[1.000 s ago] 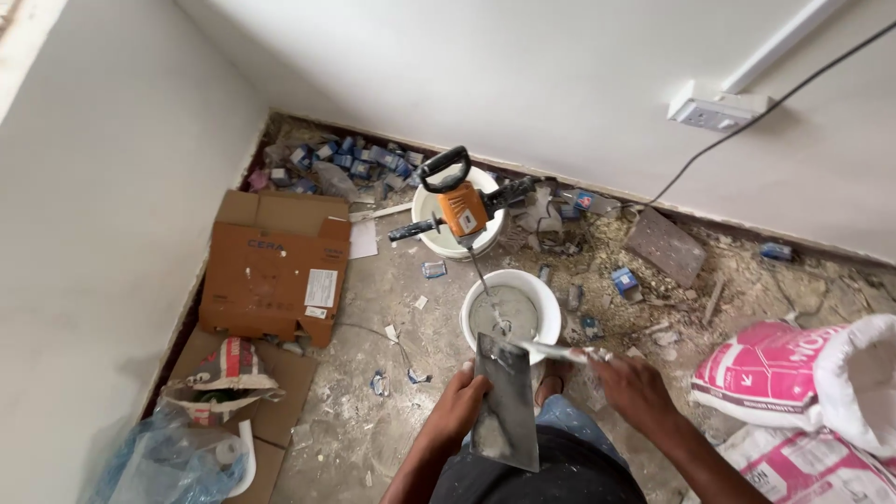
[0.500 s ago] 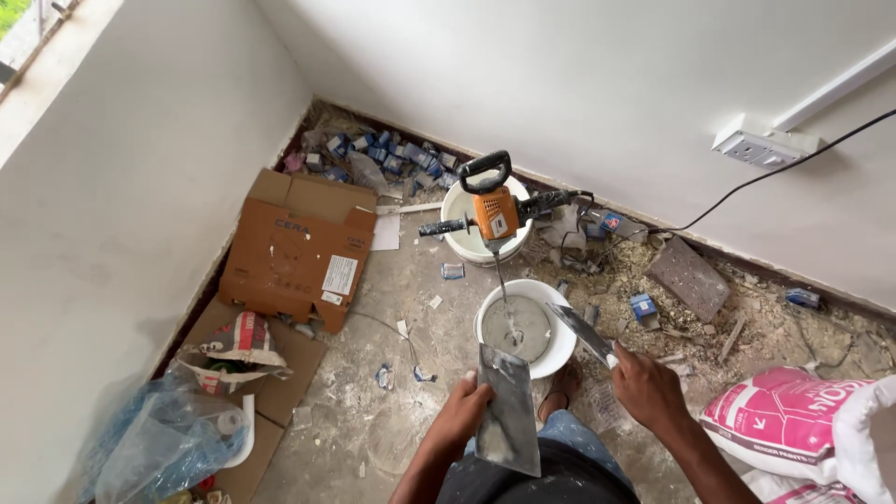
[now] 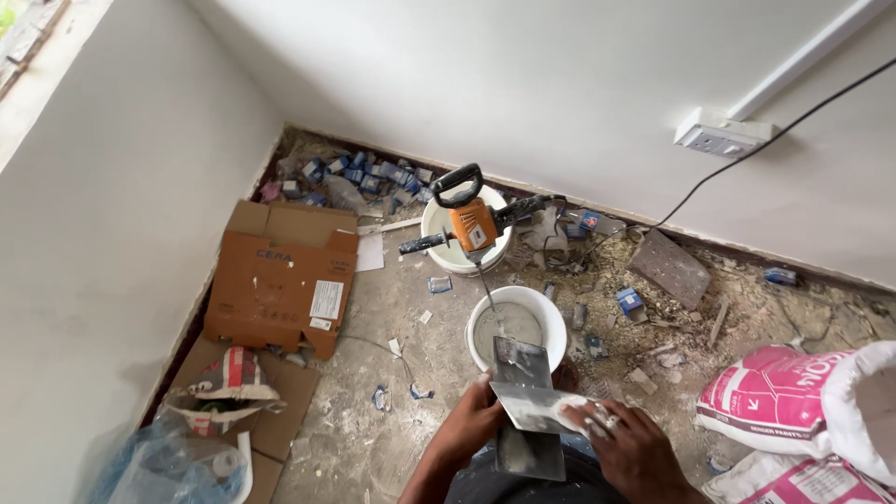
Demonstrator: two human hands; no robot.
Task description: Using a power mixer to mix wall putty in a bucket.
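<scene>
While over the floor: two hands (image 3: 560, 434), two trowels (image 3: 527, 411), two buckets (image 3: 516, 327).

Mixer (image 3: 469, 224) behind bucket (image 3: 551, 322); trowels (image 3: 525, 397) before it, seemingly overlapping.

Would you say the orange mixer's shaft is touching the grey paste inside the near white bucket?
Touching. In the head view, the mixer slants its thin shaft down into the bucket, where its tip sinks into the paste, with no gap visible.

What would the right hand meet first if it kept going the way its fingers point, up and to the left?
The right hand already has its fingertips on a putty knife blade. Straight beyond that lies the left hand, gripping the long trowel. Depth is hard to judge.
</scene>
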